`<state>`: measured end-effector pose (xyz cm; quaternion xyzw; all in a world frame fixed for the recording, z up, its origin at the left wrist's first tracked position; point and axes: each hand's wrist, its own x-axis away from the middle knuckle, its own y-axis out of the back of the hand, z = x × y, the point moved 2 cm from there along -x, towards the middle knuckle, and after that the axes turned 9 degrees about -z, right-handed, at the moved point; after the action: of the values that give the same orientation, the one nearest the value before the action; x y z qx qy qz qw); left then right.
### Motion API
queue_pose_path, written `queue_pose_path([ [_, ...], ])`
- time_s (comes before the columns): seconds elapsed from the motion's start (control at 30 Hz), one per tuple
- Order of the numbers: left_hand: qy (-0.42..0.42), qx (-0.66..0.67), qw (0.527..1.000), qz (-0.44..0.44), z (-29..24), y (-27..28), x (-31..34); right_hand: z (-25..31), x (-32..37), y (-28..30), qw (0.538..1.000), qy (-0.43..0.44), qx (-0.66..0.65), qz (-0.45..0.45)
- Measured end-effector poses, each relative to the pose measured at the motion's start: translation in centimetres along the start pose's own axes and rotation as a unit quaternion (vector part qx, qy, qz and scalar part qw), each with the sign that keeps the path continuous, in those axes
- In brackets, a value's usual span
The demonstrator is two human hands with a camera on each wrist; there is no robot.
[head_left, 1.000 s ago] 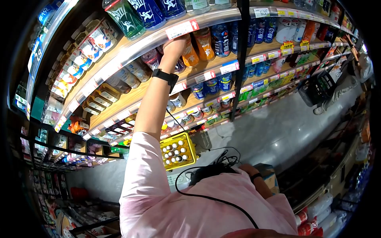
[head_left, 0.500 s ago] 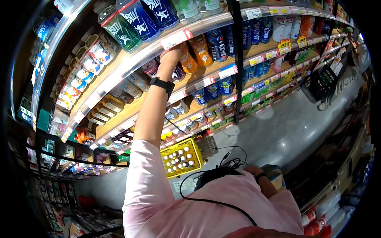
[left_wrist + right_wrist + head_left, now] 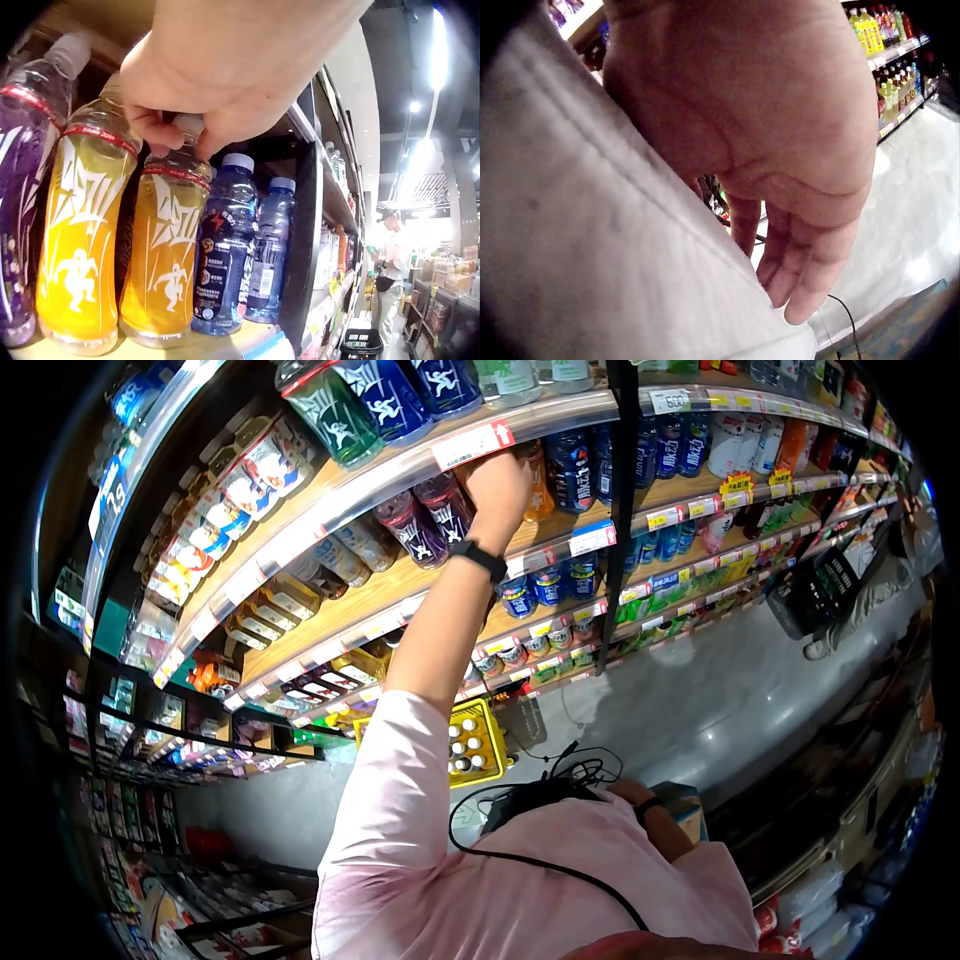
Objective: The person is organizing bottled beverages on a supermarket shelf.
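My left hand (image 3: 232,82) reaches down over the neck of an orange drink bottle (image 3: 166,255), its thumb and fingers pinching it just under the cap. The bottle stands upright on the wooden shelf (image 3: 410,582). To its left is a second orange bottle (image 3: 81,240), and beyond that a purple bottle (image 3: 19,195). Dark blue bottles (image 3: 225,247) stand to its right. In the head view, the left hand (image 3: 498,488) is below the upper shelf's price rail. My right hand (image 3: 757,112) hangs beside pale clothing, fingers loosely extended and holding nothing.
A yellow basket (image 3: 500,755) with several white-capped bottles is on the floor below the shelves. The upper shelf edge (image 3: 400,468) runs just above the left hand. A black cable (image 3: 560,865) crosses my back. Farther down the aisle stand a person (image 3: 391,262) and a black basket (image 3: 361,341).
My left hand has moved right along the shelf, from beside the purple bottles to the orange ones. Two purple bottles it partly covered now show fully. The right arm stays low.
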<state>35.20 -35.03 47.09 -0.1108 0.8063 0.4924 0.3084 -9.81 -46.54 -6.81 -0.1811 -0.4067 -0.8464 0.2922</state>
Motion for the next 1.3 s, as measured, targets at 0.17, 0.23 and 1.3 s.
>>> queue_pose_path([
  [0.17,0.036,-0.008,0.989,0.145,-1.1,-0.3,-2.9,-4.3,-1.9,-3.8,0.997,-0.018,-0.077,0.002],
  [0.23,0.044,0.03,0.993,0.104,-0.3,-1.9,-3.2,-4.1,-1.1,-3.2,0.995,-0.038,-0.095,0.004],
  [1.3,0.097,0.637,0.765,0.008,3.2,14.2,9.9,22.2,4.8,31.4,0.686,0.237,-0.651,-0.22],
])
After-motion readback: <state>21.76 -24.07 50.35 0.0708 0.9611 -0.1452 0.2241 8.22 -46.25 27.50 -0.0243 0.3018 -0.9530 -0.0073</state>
